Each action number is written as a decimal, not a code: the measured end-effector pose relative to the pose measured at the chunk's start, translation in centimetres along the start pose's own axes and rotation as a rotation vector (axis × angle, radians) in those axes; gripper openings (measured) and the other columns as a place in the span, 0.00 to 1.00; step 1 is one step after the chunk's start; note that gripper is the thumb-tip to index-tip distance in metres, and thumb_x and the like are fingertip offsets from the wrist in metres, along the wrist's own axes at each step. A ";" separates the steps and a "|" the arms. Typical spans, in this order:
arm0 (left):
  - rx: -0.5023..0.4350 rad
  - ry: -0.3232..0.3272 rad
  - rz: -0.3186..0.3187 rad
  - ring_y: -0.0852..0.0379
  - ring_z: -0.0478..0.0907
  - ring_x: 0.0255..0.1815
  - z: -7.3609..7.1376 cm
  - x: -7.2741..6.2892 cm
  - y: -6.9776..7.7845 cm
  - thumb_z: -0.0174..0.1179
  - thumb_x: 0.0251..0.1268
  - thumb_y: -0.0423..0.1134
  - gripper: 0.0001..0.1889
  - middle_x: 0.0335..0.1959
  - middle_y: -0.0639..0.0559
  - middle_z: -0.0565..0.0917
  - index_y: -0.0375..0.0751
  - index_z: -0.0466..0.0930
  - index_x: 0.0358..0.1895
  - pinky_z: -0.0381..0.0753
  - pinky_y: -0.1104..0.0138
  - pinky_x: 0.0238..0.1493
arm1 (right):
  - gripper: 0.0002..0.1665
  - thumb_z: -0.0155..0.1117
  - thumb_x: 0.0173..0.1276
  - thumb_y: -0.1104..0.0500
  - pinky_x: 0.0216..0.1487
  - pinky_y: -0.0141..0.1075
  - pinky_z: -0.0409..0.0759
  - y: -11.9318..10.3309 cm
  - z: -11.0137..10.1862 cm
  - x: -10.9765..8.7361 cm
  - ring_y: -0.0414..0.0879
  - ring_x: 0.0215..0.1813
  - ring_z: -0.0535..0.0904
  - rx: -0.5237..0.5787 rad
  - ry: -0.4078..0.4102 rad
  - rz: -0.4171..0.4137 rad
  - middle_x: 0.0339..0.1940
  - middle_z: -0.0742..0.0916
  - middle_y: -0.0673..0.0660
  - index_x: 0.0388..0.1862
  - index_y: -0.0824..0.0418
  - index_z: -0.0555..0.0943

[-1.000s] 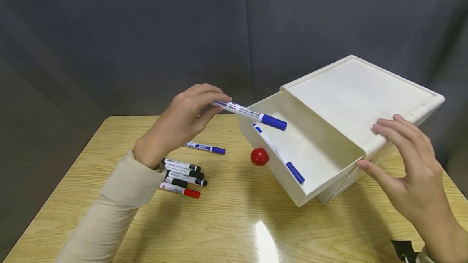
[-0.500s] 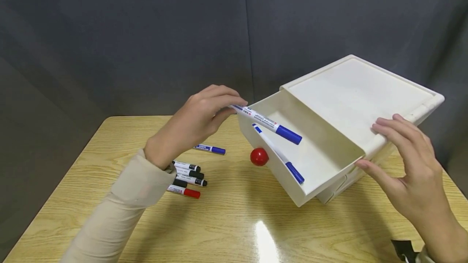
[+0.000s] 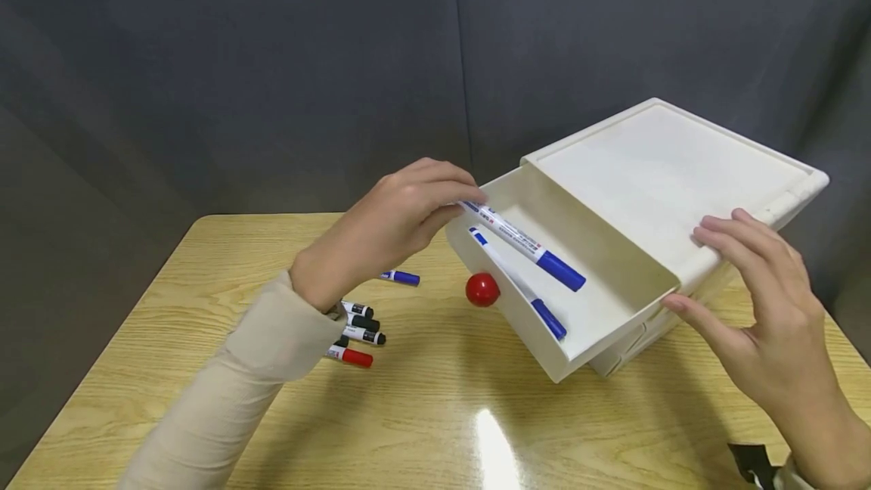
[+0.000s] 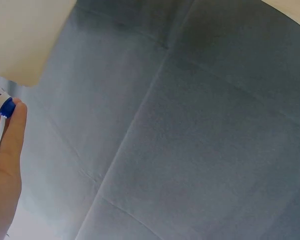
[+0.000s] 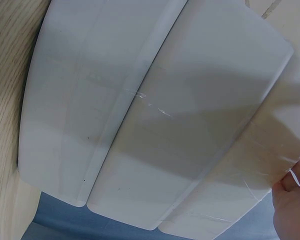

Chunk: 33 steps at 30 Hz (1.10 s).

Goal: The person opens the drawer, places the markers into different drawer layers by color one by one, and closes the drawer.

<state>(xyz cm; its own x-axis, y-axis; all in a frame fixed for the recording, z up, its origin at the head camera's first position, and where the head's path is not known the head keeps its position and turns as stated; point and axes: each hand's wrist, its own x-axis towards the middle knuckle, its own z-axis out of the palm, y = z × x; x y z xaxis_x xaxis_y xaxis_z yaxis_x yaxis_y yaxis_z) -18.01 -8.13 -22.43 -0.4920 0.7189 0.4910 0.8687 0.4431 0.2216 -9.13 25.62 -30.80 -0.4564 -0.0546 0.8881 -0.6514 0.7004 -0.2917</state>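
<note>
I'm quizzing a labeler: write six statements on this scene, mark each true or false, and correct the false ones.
The drawer stands open. True.
Both hands hold markers. False: only the left hand does; the right hand touches the cabinet.
The drawer's front bears a green handle. False: it bears a red knob.
The held marker is blue-capped. True.
A black-capped marker lies in the drawer. False: a blue-capped marker lies there.
A red-capped marker lies on the table. True.

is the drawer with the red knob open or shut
Open: in the head view, the drawer juts out from under the white cabinet top, its inside exposed and a blue-capped marker lying in it.
</note>
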 end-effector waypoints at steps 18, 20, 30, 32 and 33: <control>0.022 -0.162 -0.031 0.54 0.78 0.58 0.6 1.5 1.2 0.64 0.64 0.28 0.16 0.56 0.49 0.84 0.39 0.85 0.54 0.80 0.68 0.62 | 0.46 0.64 0.61 0.31 0.77 0.42 0.63 -0.2 0.2 0.1 0.51 0.71 0.73 0.001 0.007 -0.003 0.54 0.85 0.69 0.49 0.75 0.81; 0.023 -0.176 -0.029 0.54 0.78 0.58 0.6 1.6 1.2 0.64 0.64 0.28 0.15 0.56 0.49 0.84 0.39 0.85 0.54 0.80 0.68 0.62 | 0.46 0.64 0.61 0.31 0.77 0.42 0.63 -0.2 0.2 0.1 0.52 0.71 0.73 0.003 0.010 -0.005 0.53 0.84 0.69 0.49 0.75 0.81; 0.036 -0.225 -0.048 0.55 0.78 0.58 0.6 2.1 1.6 0.64 0.64 0.27 0.16 0.55 0.50 0.84 0.40 0.85 0.54 0.78 0.68 0.64 | 0.46 0.65 0.61 0.31 0.77 0.43 0.64 -0.2 0.2 0.0 0.52 0.70 0.74 0.004 0.018 -0.010 0.54 0.85 0.67 0.49 0.75 0.82; 0.036 -0.233 -0.051 0.55 0.78 0.58 0.7 2.1 1.6 0.64 0.64 0.27 0.16 0.55 0.50 0.84 0.41 0.85 0.54 0.78 0.68 0.64 | 0.46 0.65 0.61 0.31 0.77 0.43 0.64 -0.2 0.1 0.0 0.52 0.70 0.74 0.005 0.018 -0.010 0.54 0.85 0.67 0.49 0.75 0.81; 0.033 -0.235 -0.052 0.55 0.78 0.58 0.7 2.2 1.6 0.64 0.64 0.27 0.16 0.55 0.50 0.84 0.40 0.85 0.54 0.78 0.68 0.64 | 0.46 0.64 0.61 0.31 0.77 0.42 0.64 -0.2 0.1 0.0 0.52 0.70 0.74 0.005 0.018 -0.009 0.54 0.85 0.67 0.49 0.75 0.81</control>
<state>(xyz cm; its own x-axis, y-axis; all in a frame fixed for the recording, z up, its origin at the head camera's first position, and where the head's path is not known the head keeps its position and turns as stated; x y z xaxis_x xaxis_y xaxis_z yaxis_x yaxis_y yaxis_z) -17.71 -5.49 -21.61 -0.5396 0.7977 0.2692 0.8412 0.4977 0.2116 -9.09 25.38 -30.78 -0.4397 -0.0485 0.8968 -0.6583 0.6967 -0.2850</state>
